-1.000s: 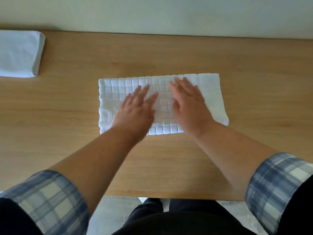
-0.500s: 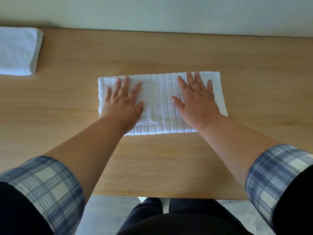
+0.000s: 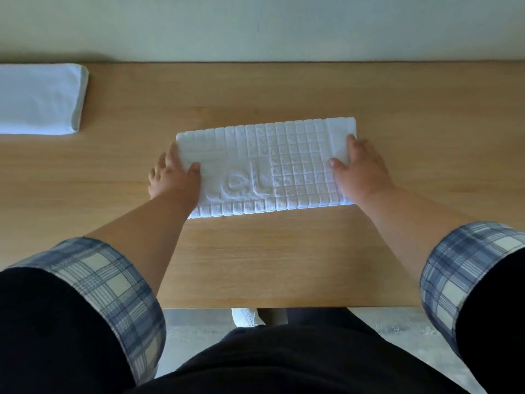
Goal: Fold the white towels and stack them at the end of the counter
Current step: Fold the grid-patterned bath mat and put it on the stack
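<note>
**At mid-worktop: towel clasped at both short ends**

At the middle of the worktop [image 3: 255, 251] a white waffle-weave towel [image 3: 292, 155] is laid flat as a long band. Its length runs left to right, slightly askew to the near edge. Raised lettering [image 3: 244, 183] is seen on its upper face, partly covered at the left.

Left hand [image 3: 174, 177]: set at the left short end. The thumb is laid on top of the cloth; the fingers [image 3: 155, 173] are curled round the edge, their tips out over the wood. How far they are tucked beneath is hidden.

Right hand [image 3: 360, 172]: set at the right short end, mirrored. The thumb is on top and the fingers [image 3: 351, 141] are wrapped over the outer edge. Nothing else is held by either hand.

Judgement: the ends are clasped so that one can be lifted and carried over the other. A hold at both ends would keep the layers aligned and stop the band sliding on the smooth wood. The step in hand is taken to be a further fold across the length. The cloth looks thick and limp, so layers may slip if only the top ply is caught.

Far left, near the wall [image 3: 284, 29], a pile [image 3: 39, 98] of smooth white folded cloth lies well apart from the towel, cut off by the frame. It is taken as the stacking place; this towel is not yet added. Checked cuffs [image 3: 93, 280] sit well up the forearms, clear of the cloth.
</note>
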The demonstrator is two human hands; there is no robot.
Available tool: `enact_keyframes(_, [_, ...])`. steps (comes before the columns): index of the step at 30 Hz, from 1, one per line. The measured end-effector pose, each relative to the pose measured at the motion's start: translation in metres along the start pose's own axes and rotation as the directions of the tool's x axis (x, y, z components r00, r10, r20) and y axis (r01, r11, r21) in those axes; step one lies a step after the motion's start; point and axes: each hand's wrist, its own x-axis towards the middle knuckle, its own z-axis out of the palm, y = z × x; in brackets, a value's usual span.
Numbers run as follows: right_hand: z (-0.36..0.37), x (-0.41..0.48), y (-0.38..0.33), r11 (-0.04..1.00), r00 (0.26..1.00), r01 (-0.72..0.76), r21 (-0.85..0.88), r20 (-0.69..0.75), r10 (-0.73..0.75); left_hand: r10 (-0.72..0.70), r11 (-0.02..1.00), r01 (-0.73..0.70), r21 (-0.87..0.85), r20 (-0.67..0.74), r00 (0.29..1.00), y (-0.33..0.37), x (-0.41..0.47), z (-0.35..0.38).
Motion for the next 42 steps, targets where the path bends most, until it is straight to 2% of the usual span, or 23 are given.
enact_keyframes(3, [-0.004, -0.011, -0.002, 0.987, 0.997, 0.047, 0.155, -0.073, -0.036, -0.003, 0.986, 0.004, -0.167, 0.008, 1.000, 0.003, -0.019, 0.000])
enact_keyframes(6, [-0.011, -0.016, -0.002, 0.949, 0.996, -0.075, 0.307, -0.024, 0.086, -0.059, 0.969, 0.075, -0.234, 0.076, 0.995, 0.003, -0.026, -0.003])
enact_keyframes(9, [-0.015, -0.017, 0.001, 0.918, 0.987, -0.154, 0.365, 0.020, 0.157, -0.083, 0.951, 0.111, -0.287, 0.109, 0.991, 0.001, -0.022, -0.006])
enact_keyframes(12, [-0.014, -0.016, -0.001, 0.905, 0.982, -0.187, 0.382, 0.054, 0.180, -0.043, 0.938, 0.084, -0.338, 0.129, 0.991, -0.002, -0.017, -0.006])
enact_keyframes(15, [-0.015, -0.015, -0.002, 0.921, 0.989, -0.149, 0.361, 0.061, 0.136, -0.022, 0.953, 0.062, -0.297, 0.136, 0.990, -0.006, -0.014, -0.008])
enact_keyframes(20, [-0.019, -0.014, -0.001, 0.909, 0.979, -0.094, 0.407, 0.204, 0.010, -0.018, 0.948, 0.060, -0.312, 0.137, 0.990, -0.003, -0.013, -0.019])
enact_keyframes(24, [-0.024, -0.013, -0.015, 0.861, 0.980, -0.064, 0.504, 0.195, -0.042, -0.032, 0.945, 0.036, -0.326, 0.019, 0.999, -0.002, -0.017, -0.034])
enact_keyframes(29, [-0.023, -0.023, -0.063, 0.844, 0.984, 0.042, 0.535, 0.125, -0.128, -0.014, 0.953, -0.001, -0.304, -0.049, 0.999, -0.027, -0.020, -0.068])
enact_keyframes(34, [-0.016, -0.036, -0.136, 0.812, 0.974, 0.091, 0.577, 0.119, -0.194, -0.028, 0.947, -0.011, -0.320, -0.115, 0.993, -0.075, -0.003, -0.130])
enact_keyframes(38, [0.002, -0.046, -0.202, 0.786, 0.977, 0.100, 0.610, 0.088, -0.193, -0.035, 0.930, -0.018, -0.367, -0.137, 0.990, -0.121, 0.029, -0.174])
enact_keyframes(42, [0.031, -0.058, -0.272, 0.778, 0.989, 0.088, 0.622, 0.036, -0.141, 0.019, 0.920, -0.070, -0.387, -0.133, 0.991, -0.169, 0.074, -0.217])
